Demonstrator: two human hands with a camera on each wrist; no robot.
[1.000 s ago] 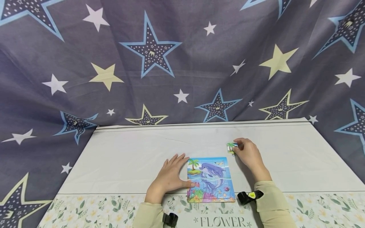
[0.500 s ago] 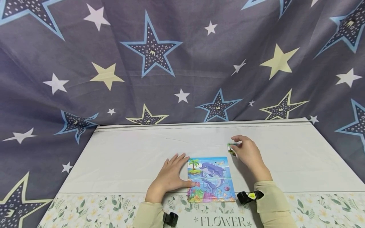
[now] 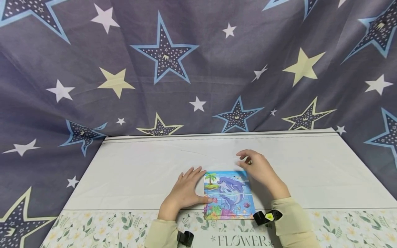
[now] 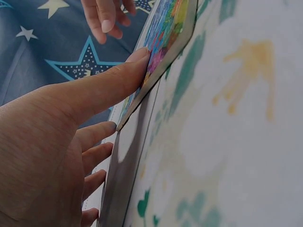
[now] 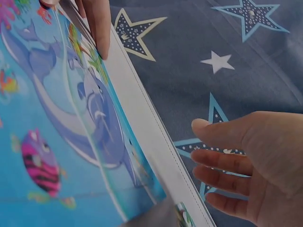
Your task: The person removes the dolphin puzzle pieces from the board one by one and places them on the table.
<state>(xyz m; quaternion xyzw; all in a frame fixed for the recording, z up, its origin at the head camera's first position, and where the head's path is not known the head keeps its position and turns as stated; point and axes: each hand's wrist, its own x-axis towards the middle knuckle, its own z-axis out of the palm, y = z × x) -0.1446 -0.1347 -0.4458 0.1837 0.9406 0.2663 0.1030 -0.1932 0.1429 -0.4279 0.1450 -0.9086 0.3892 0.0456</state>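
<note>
A dolphin picture puzzle (image 3: 229, 194) lies flat, a palm tree at its upper left. My left hand (image 3: 184, 193) rests at its left edge, fingers spread on the table and thumb touching the picture's edge, also in the left wrist view. My right hand (image 3: 262, 168) hovers at the puzzle's upper right corner, fingers bent loosely and apart from the thumb. Nothing shows between those fingers in the right wrist view. There, a small colourful piece (image 5: 184, 215) lies near the puzzle's corner, beside a blurred grey shape (image 5: 156, 215) that I cannot identify.
The table has a white cloth (image 3: 149, 162) with a floral front band (image 3: 108, 227) and the printed word FLOWER. A dark curtain with stars (image 3: 198, 69) hangs behind the table. Black wrist cameras (image 3: 268, 217) are strapped over both sleeves.
My right hand pinched at the small palm-tree piece, then moved left toward the puzzle's upper corner and its fingers parted. The piece is now mostly hidden behind the hand. My left hand stays still.
</note>
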